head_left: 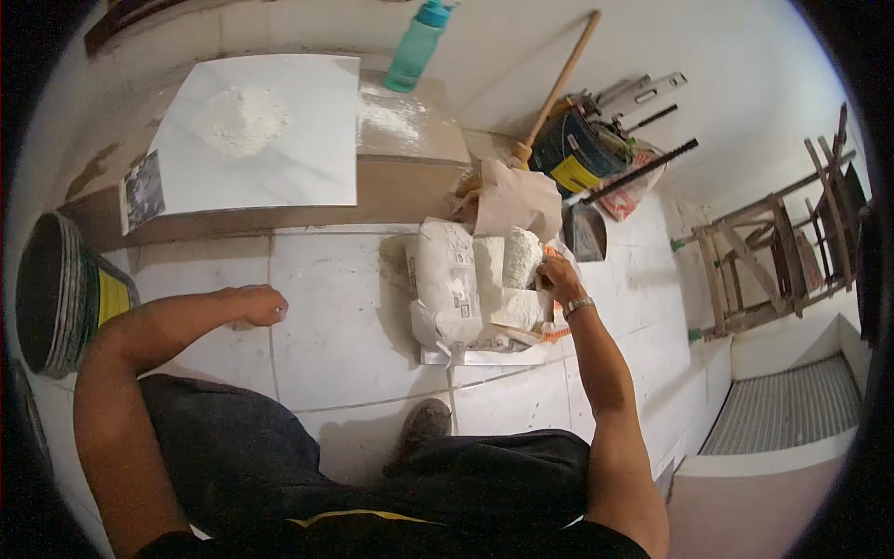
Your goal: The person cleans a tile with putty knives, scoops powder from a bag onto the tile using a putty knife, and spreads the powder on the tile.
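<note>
Left hand point(259, 306): over the tiled floor point(345, 317), in front of the ledge; fingers curled together toward the palm, well apart from the bags.

Right hand point(562, 279): at the right side of an open bag point(518, 306); fingers bent; whether clamped on the bag's edge or on something inside, cannot tell. Watch point(579, 304) on the wrist.

Open bag: on the floor, off the ledge's right front corner; lumpy white powder point(522, 258) in its mouth.

White bag point(447, 284), printed: just left of the open bag.

Brown paper point(518, 200), crumpled: behind the open bag, beside the ledge's right end.

Ledge point(414, 172): low, along the wall. White panel point(317, 158) on its left part, reaching past the front edge; a spread pile of pale powder point(244, 119) on the panel. Teal bottle point(414, 51), upright, near the back edge, beside the panel's back right corner.

Stacked buckets point(60, 293): off the ledge's left front corner.

Bucket of tools point(570, 149): right of the ledge, by the wall; a wooden handle point(563, 84) leans beside it.

Wooden stand point(776, 244): at the floor's right side.
</note>
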`<state>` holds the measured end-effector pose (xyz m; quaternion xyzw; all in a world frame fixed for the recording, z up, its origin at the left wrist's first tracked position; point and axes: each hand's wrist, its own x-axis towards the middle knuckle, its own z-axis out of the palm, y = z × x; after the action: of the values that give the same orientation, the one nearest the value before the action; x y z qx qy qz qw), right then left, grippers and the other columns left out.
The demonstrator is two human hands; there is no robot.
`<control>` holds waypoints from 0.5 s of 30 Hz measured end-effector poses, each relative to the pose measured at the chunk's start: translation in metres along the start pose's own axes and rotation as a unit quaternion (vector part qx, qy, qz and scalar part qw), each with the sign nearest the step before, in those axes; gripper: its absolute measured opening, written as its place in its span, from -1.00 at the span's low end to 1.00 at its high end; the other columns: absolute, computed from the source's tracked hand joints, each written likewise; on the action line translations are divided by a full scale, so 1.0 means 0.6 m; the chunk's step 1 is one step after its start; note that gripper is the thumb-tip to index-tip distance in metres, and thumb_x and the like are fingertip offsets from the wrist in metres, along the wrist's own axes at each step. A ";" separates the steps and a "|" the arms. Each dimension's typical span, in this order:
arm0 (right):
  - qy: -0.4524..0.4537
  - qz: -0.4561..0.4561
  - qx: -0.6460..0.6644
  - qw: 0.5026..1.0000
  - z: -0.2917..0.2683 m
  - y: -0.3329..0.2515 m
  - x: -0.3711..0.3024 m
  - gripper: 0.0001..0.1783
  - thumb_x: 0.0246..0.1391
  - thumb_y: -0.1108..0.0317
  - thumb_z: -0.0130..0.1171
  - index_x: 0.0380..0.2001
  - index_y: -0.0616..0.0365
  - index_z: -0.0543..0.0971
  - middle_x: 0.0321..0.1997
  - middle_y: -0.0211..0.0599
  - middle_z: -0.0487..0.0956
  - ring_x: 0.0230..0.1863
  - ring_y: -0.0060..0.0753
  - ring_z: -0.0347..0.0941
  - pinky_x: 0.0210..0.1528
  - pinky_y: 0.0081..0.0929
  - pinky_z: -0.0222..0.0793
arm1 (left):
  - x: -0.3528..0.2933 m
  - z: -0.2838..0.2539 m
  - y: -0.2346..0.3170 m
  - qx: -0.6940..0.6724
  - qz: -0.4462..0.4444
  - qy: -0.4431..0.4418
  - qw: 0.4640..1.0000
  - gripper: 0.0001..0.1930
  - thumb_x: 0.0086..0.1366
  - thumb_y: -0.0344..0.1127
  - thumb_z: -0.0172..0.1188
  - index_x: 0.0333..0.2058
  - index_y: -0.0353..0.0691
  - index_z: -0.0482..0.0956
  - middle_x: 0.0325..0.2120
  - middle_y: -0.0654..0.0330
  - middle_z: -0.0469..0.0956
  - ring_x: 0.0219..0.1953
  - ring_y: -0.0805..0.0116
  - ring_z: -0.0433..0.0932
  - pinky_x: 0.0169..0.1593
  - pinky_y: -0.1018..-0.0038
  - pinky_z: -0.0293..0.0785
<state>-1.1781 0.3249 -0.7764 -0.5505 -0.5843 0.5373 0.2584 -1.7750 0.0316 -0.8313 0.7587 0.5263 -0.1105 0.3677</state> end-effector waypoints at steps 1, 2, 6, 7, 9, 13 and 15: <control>-0.007 -0.042 -0.075 0.996 -0.067 -0.004 0.007 -0.87 -0.08 0.58 0.07 -0.46 0.10 0.53 -0.54 -0.46 0.43 -0.51 -0.46 0.39 -0.41 -0.40 0.35 | 0.035 -0.004 0.002 0.006 0.027 0.031 0.999 -0.73 0.18 -0.18 0.04 -0.28 -0.18 0.62 -0.26 -0.04 0.60 -0.14 -0.06 0.54 -0.05 0.14 0.45; -0.002 -0.083 -0.155 0.984 -0.150 -0.013 0.001 -0.88 -0.04 0.57 0.04 -0.43 0.12 0.52 -0.54 -0.51 0.40 -0.53 -0.50 0.35 -0.42 -0.41 0.34 | 0.074 -0.025 0.021 0.005 0.057 0.049 0.997 -0.73 0.18 -0.18 0.04 -0.28 -0.18 0.62 -0.26 -0.04 0.60 -0.14 -0.06 0.54 -0.05 0.14 0.45; -0.068 -0.018 -0.067 0.995 0.056 -0.176 0.015 -0.93 -0.01 0.47 0.06 -0.43 0.19 0.53 -0.46 -0.43 0.49 -0.49 -0.47 0.41 -0.38 -0.46 0.37 | 0.015 0.003 -0.002 0.019 0.011 0.028 0.999 -0.72 0.16 -0.17 0.03 -0.29 -0.17 0.62 -0.27 -0.02 0.60 -0.16 -0.04 0.55 -0.07 0.14 0.45; -0.073 -0.004 -0.046 0.996 0.085 -0.231 0.005 -0.91 0.00 0.44 0.06 -0.44 0.21 0.53 -0.44 -0.41 0.51 -0.49 -0.47 0.43 -0.37 -0.47 0.38 | 0.023 0.009 -0.006 0.024 0.006 0.029 0.999 -0.72 0.15 -0.19 0.02 -0.30 -0.18 0.62 -0.28 -0.02 0.60 -0.17 -0.03 0.56 -0.08 0.13 0.45; -0.097 0.001 0.000 0.995 0.136 -0.318 0.011 -0.89 0.00 0.40 0.09 -0.44 0.23 0.53 -0.41 -0.37 0.54 -0.48 -0.44 0.44 -0.32 -0.49 0.42 | 0.040 0.009 -0.006 0.019 0.004 0.021 1.000 -0.73 0.12 -0.22 0.01 -0.30 -0.18 0.63 -0.28 -0.02 0.60 -0.18 -0.02 0.56 -0.09 0.12 0.45; -0.167 -0.407 -0.362 0.822 0.109 -0.403 0.143 -0.94 -0.02 0.46 0.10 -0.49 0.23 0.50 -0.47 -0.37 0.50 -0.46 -0.44 0.42 -0.30 -0.47 0.43 | 0.080 -0.040 0.021 0.067 0.037 0.000 0.997 -0.72 0.06 -0.31 0.00 -0.30 -0.20 0.63 -0.28 -0.03 0.60 -0.18 -0.02 0.55 -0.13 0.10 0.45; -0.228 -0.325 -0.232 0.888 0.241 -0.450 0.167 -0.93 0.00 0.56 0.04 -0.53 0.28 0.46 -0.51 -0.34 0.45 -0.47 -0.40 0.40 -0.35 -0.43 0.39 | 0.064 -0.005 -0.005 0.113 0.051 -0.021 0.992 -0.71 0.03 -0.35 0.00 -0.28 -0.21 0.63 -0.27 -0.06 0.60 -0.18 -0.03 0.55 -0.15 0.09 0.45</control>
<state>-1.4317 0.4169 -0.6009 -0.2360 -0.8816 0.3830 0.1428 -1.7620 0.0615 -0.8517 0.8186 0.4634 -0.1665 0.2958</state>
